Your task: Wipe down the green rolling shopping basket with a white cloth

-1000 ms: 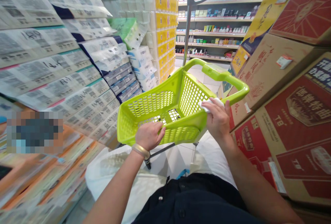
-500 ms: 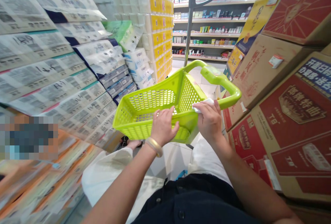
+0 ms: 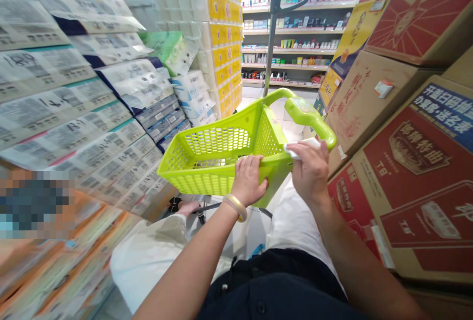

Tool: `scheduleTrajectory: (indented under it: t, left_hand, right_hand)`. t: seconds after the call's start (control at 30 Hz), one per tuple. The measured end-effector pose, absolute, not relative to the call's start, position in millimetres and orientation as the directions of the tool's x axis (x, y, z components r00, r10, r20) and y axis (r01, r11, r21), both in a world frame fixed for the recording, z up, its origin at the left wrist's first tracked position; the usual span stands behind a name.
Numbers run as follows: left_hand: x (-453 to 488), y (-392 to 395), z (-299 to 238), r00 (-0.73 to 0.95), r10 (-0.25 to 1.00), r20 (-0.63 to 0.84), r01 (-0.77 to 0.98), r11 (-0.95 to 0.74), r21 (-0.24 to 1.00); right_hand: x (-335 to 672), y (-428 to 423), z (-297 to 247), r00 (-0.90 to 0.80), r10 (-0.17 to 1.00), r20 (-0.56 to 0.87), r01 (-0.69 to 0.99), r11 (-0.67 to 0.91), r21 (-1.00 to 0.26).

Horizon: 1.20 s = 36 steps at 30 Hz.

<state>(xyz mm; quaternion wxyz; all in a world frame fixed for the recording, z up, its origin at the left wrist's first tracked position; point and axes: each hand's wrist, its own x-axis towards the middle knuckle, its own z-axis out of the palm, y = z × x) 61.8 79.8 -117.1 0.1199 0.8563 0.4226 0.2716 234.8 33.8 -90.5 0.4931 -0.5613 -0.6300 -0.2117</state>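
While the person's left hand [image 3: 248, 179] clamps the near rim of a lime-green plastic shopping basket [image 3: 207, 182], the right hand [image 3: 310, 172] pinches a white tissue [image 3: 302, 147] against the rim near the foot of the handle [image 3: 310, 115]. The head view is the sole view on record.

Grip findings: the left hand is closed, palm on top of the rim and fingers curled over its edge, with a pale bangle [image 3: 235, 207] at the wrist. The right hand is closed on the tissue; the tissue hides whether its fingers also bear directly on the plastic.

Position: the basket sits at lower centre of the frame, in front of the person's waist. Its long axis appears to run from the lower-left corner toward the upper right, handle end pointing at the far shelving, with the open top facing up. Its support is not established; a thin dark bar [image 3: 216, 207] passes beneath it.

Assessment: the hold is sound. The left hand anchors the rim close to the right, limiting swing under pressure, and the tissue is best kept flat against the plastic.

Surroundings: wrapped tissue packs [image 3: 66, 108] fill the left, yellow-banded paper rolls [image 3: 225, 34] stand at upper centre, and red-printed cartons [image 3: 406, 172] line the right.
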Motion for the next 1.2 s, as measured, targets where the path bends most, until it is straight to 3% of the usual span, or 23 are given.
scheduleTrajectory:
  t: [0.13,0.37,0.5,0.57,0.73,0.8,0.93,1.0,1.2]
  left_hand:
    - [59.0,79.3,-116.8,0.505,0.780,0.369,0.643,-0.626,0.442]
    - [60.0,79.5,-116.7,0.500,0.782,0.372,0.629,-0.623,0.465]
    - [59.8,78.8,-116.3,0.495,0.788,0.366,0.626,-0.616,0.479]
    - [58.9,79.0,-116.0,0.498,0.790,0.359,0.622,-0.613,0.487]
    - [59.6,79.5,-116.2,0.514,0.783,0.350,0.623,-0.622,0.476]
    - [61.8,79.8,-116.5,0.510,0.786,0.350,0.631,-0.618,0.468]
    - [68.1,83.1,-116.2,0.512,0.794,0.328,0.641,-0.607,0.469]
    - [71.7,86.9,-115.7,0.526,0.791,0.313,0.637,-0.610,0.471]
    - [82.7,101.6,-113.1,0.542,0.790,0.286,0.629,-0.607,0.486]
  right_hand:
    - [226.3,28.9,-97.2,-0.031,0.532,0.846,0.885,0.409,-0.224]
    - [259.1,28.2,-91.8,0.261,0.339,0.904,0.885,0.291,-0.364]
    - [238.9,24.6,-103.8,0.042,0.472,0.881,0.888,0.387,-0.250]
    - [239.4,25.2,-108.2,-0.030,0.483,0.875,0.880,0.429,-0.207]
    - [270.4,33.1,-101.6,0.274,0.283,0.919,0.874,0.326,-0.361]
    - [270.7,34.3,-98.7,0.314,0.273,0.909,0.867,0.307,-0.392]
    - [250.0,33.8,-104.8,0.044,0.452,0.891,0.899,0.371,-0.233]
    - [246.9,36.3,-109.0,-0.028,0.476,0.879,0.902,0.392,-0.184]
    - [280.1,54.2,-102.3,0.239,0.324,0.916,0.896,0.291,-0.337]
